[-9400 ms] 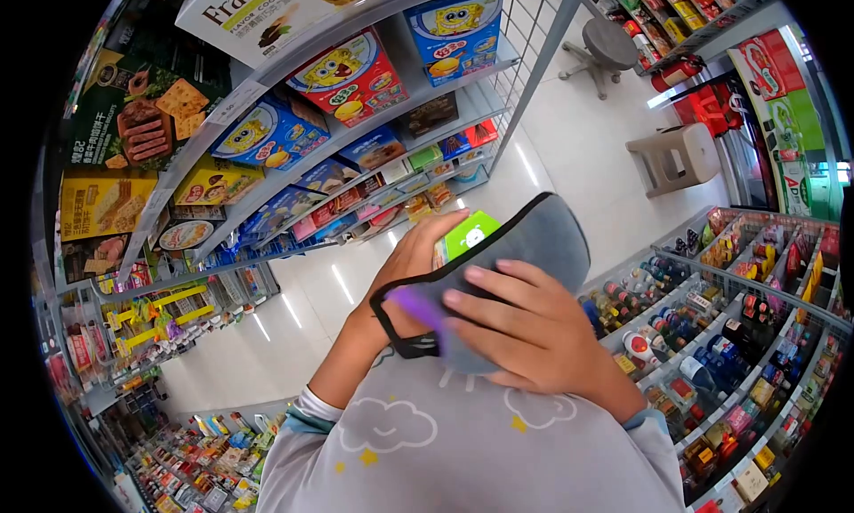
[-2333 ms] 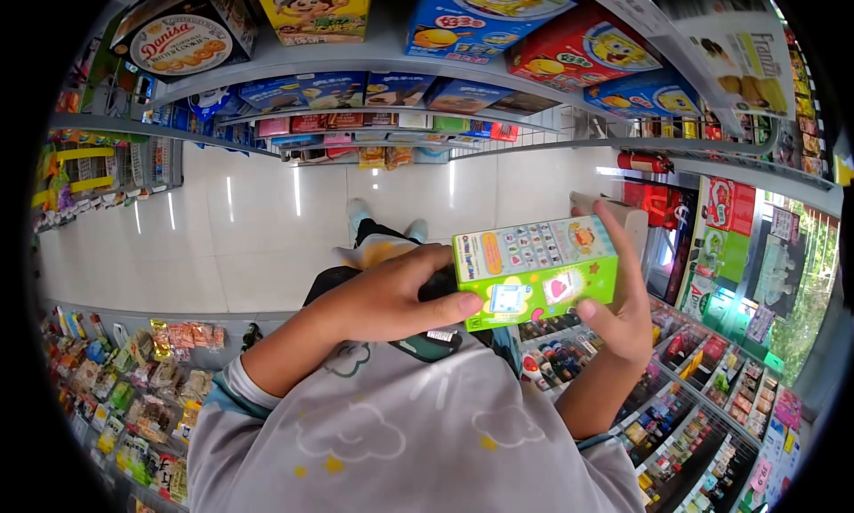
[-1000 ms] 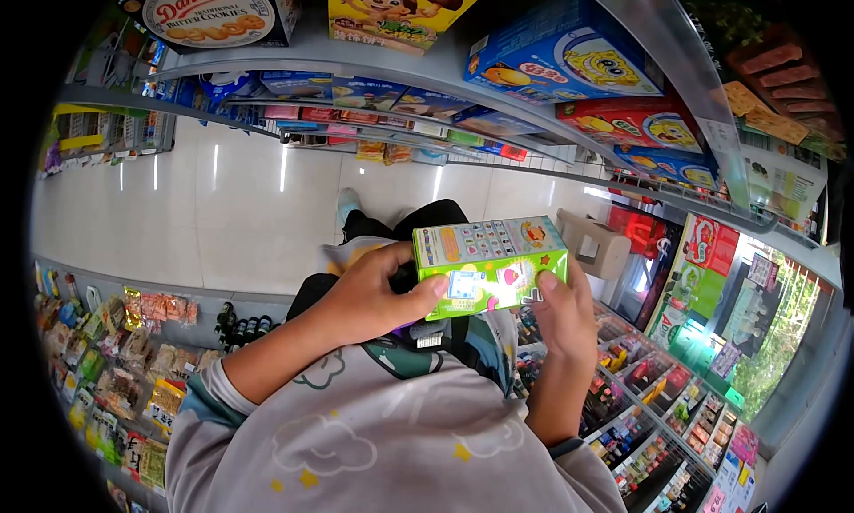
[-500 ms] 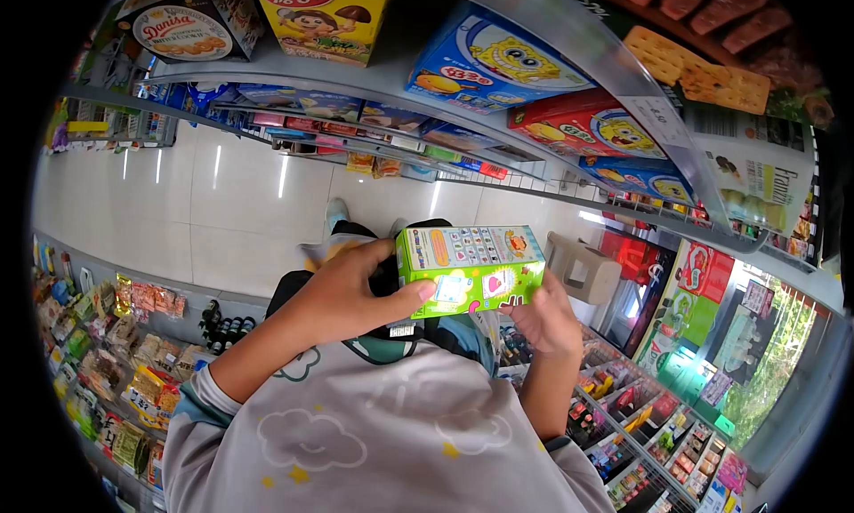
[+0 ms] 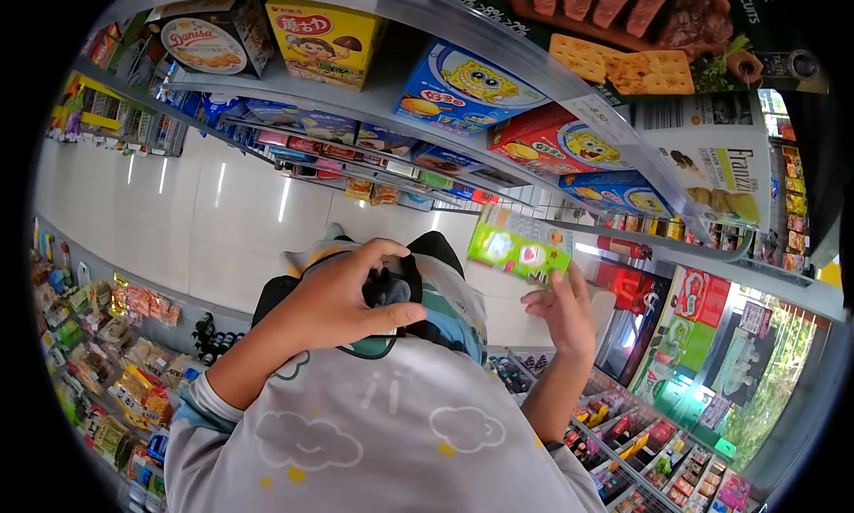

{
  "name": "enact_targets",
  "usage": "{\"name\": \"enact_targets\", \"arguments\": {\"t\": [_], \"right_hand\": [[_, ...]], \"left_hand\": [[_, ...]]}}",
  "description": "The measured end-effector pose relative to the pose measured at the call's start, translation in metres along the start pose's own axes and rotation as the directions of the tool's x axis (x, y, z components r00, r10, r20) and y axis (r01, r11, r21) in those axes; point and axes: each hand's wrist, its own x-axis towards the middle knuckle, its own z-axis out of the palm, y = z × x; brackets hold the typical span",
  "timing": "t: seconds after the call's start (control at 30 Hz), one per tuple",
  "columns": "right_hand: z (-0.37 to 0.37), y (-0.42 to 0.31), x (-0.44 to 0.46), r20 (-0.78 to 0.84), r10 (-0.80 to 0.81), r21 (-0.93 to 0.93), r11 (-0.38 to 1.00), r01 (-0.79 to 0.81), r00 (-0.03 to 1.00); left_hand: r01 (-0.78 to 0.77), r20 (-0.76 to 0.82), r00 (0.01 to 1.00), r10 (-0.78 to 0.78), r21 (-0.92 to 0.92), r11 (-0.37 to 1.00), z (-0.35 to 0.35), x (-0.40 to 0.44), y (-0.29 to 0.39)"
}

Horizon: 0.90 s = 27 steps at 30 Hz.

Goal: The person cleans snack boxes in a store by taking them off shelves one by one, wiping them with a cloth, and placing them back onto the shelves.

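A green snack box (image 5: pixel 511 249) with cartoon pictures is held out to the front right, slightly blurred and tilted. My right hand (image 5: pixel 567 316) has it by its lower right corner; some of the fingers behind the box are hidden. Apart from the box, to its left, my left hand (image 5: pixel 351 295) is empty, with thumb and fingers spread in a C shape in front of my waist. A dark object at my waist shows between that thumb and the fingers.
Overhead, a shelf (image 5: pixel 569 86) carries a yellow box (image 5: pixel 325 46), a blue cartoon box (image 5: pixel 463 86), a red box (image 5: pixel 551 140) and a black cookie box (image 5: pixel 209 42). Bagged snacks (image 5: pixel 147 393) line the left. Small packets fill a rack (image 5: pixel 649 424) at the lower right.
My left hand has let go of the green box and stays near my waist, open. The box has moved up and to the right with my right hand. The view has shifted slightly.
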Motion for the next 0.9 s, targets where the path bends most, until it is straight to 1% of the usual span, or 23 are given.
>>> {"name": "enact_targets", "arguments": {"t": [0.03, 0.07, 0.1, 0.13, 0.2, 0.27, 0.37, 0.4, 0.47, 0.5, 0.53, 0.57, 0.6, 0.67, 0.7, 0.77, 0.8, 0.87, 0.9], "right_hand": [[0.003, -0.001, 0.006, -0.151, -0.076, -0.162, 0.986, 0.051, 0.986], [0.006, -0.003, 0.012, -0.282, -0.178, -0.324, 0.943, 0.081, 0.943], [0.007, -0.002, 0.02, -0.317, -0.246, -0.407, 0.908, 0.103, 0.916], [0.003, 0.002, 0.028, -0.307, -0.255, -0.411, 0.905, 0.114, 0.917], [-0.006, 0.011, 0.045, -0.335, -0.454, -0.673, 0.729, 0.128, 0.826], [-0.009, 0.015, 0.058, -0.348, -0.482, -0.677, 0.723, 0.14, 0.804], [-0.032, 0.041, 0.091, -0.339, -0.652, -0.775, 0.602, 0.191, 0.679], [-0.03, 0.043, 0.094, -0.336, -0.653, -0.777, 0.599, 0.192, 0.678], [-0.021, 0.051, 0.1, -0.359, -0.656, -0.743, 0.631, 0.222, 0.664], [-0.019, 0.056, 0.107, -0.353, -0.685, -0.733, 0.626, 0.267, 0.637], [-0.019, 0.059, 0.112, -0.346, -0.689, -0.735, 0.621, 0.273, 0.637], [-0.019, 0.062, 0.116, -0.364, -0.697, -0.753, 0.611, 0.246, 0.618], [-0.015, 0.062, 0.117, -0.384, -0.703, -0.769, 0.602, 0.214, 0.599], [-0.008, 0.058, 0.124, -0.397, -0.671, -0.735, 0.641, 0.221, 0.627], [-0.009, 0.057, 0.128, -0.359, -0.695, -0.782, 0.588, 0.206, 0.623], [-0.008, 0.055, 0.133, -0.235, -0.783, -0.871, 0.433, 0.233, 0.577], [-0.007, 0.052, 0.135, -0.233, -0.78, -0.871, 0.433, 0.232, 0.58], [-0.006, 0.049, 0.138, -0.219, -0.825, -0.894, 0.383, 0.231, 0.52], [-0.005, 0.046, 0.138, -0.215, -0.824, -0.895, 0.382, 0.233, 0.524]], "left_hand": [[-0.062, -0.049, 0.997, 0.061, -0.015, 0.998, 0.002, -0.001, -0.008], [-0.128, -0.1, 0.987, 0.125, -0.024, 0.992, 0.002, -0.002, -0.013], [-0.137, -0.112, 0.985, 0.133, -0.024, 0.99, 0.001, -0.004, -0.013], [-0.147, -0.133, 0.981, 0.14, -0.046, 0.988, 0.0, -0.007, -0.013], [-0.166, -0.159, 0.975, 0.154, -0.067, 0.984, -0.002, -0.01, -0.01], [-0.098, -0.152, 0.985, 0.081, -0.113, 0.989, -0.005, -0.015, -0.004], [-0.148, -0.192, 0.974, 0.117, -0.155, 0.977, -0.003, -0.015, -0.01], [-0.15, -0.193, 0.974, 0.118, -0.157, 0.976, -0.002, -0.015, -0.012], [-0.201, -0.217, 0.961, 0.171, -0.126, 0.971, -0.001, -0.015, -0.014], [-0.205, -0.224, 0.959, 0.173, -0.127, 0.971, -0.002, -0.015, -0.013], [-0.167, -0.217, 0.967, 0.134, -0.14, 0.976, -0.003, -0.016, -0.013], [-0.126, -0.208, 0.974, 0.092, -0.155, 0.98, -0.003, -0.016, -0.012], [-0.124, -0.212, 0.973, 0.089, -0.158, 0.98, -0.002, -0.017, -0.012], [-0.141, -0.224, 0.969, 0.109, -0.134, 0.981, -0.002, -0.018, -0.012], [-0.133, -0.22, 0.97, 0.101, -0.136, 0.982, -0.001, -0.019, -0.011], [-0.139, -0.238, 0.966, 0.102, -0.146, 0.98, 0.0, -0.021, -0.011], [-0.135, -0.239, 0.966, 0.097, -0.148, 0.98, 0.001, -0.021, -0.012], [-0.167, -0.265, 0.956, 0.125, -0.142, 0.976, 0.004, -0.022, -0.017], [-0.164, -0.269, 0.956, 0.121, -0.145, 0.976, 0.005, -0.023, -0.017]]}}
